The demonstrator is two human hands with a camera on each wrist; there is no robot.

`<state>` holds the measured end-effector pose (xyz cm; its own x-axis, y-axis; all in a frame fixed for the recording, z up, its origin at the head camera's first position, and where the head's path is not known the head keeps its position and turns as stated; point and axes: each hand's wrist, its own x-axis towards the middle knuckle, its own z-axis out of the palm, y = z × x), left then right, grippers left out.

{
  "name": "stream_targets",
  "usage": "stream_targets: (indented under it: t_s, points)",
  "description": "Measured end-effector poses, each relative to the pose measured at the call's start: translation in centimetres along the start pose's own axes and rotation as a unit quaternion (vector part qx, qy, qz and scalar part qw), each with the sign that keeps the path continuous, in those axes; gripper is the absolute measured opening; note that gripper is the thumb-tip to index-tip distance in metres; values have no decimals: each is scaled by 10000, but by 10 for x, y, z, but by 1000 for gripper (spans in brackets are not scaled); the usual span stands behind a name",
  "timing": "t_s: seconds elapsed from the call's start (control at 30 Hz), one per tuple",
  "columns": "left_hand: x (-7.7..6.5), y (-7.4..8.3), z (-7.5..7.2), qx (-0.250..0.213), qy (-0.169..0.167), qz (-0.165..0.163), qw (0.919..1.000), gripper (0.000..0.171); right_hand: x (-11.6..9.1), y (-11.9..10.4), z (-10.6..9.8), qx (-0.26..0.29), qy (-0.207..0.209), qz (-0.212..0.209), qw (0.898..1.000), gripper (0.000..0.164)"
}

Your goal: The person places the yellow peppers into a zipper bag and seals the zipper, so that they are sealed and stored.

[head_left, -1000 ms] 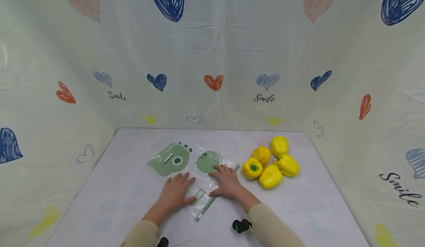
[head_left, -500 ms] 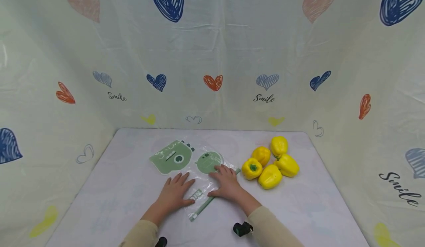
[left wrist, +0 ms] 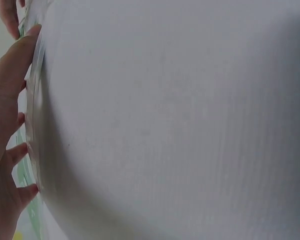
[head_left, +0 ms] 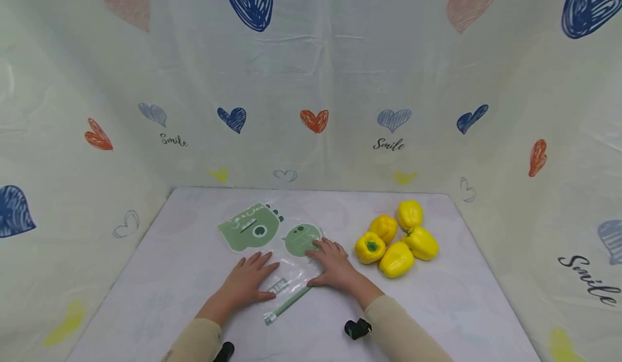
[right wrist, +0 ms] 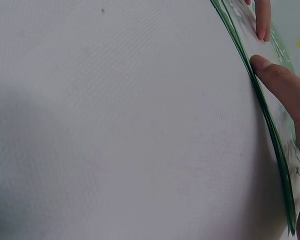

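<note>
A clear zip bag [head_left: 296, 267] with green cartoon prints lies flat on the white table. Its green zip strip [head_left: 293, 300] runs slantwise along the near right side, with a pale slider [head_left: 269, 317] at the near end. My left hand [head_left: 243, 283] rests on the bag's near left part, fingers spread, thumb by a small printed label [head_left: 278, 286]. On the bag's right part lies my right hand [head_left: 335, 267], its fingers over the round green print [head_left: 301, 239]. The right wrist view shows the right thumb [right wrist: 280, 85] at the zip edge [right wrist: 267, 117].
Several yellow bell peppers [head_left: 397, 260] sit in a cluster right of the bag. A curtain [head_left: 311, 75] printed with hearts encloses the table [head_left: 452, 308] at the back and sides. Black wrist devices [head_left: 357, 329] show near both sleeves.
The bag's zip end has shifted left and the bag has turned slightly. My left hand has moved left with it; the right hand stays nearly in place.
</note>
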<state>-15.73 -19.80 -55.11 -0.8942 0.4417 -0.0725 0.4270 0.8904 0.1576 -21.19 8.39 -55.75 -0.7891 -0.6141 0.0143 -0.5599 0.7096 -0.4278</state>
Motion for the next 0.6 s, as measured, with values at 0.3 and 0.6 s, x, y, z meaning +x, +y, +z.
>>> stream_targets:
  t_s: [0.3,0.6]
  points:
    - [-1,-8,-3,-15,22,174,9998,74,5,1,7,-301,29,-102,9995,81]
    - [0,3,-8,108,396,536,9977,69,7,-2,12,-475,167,49,9987,78]
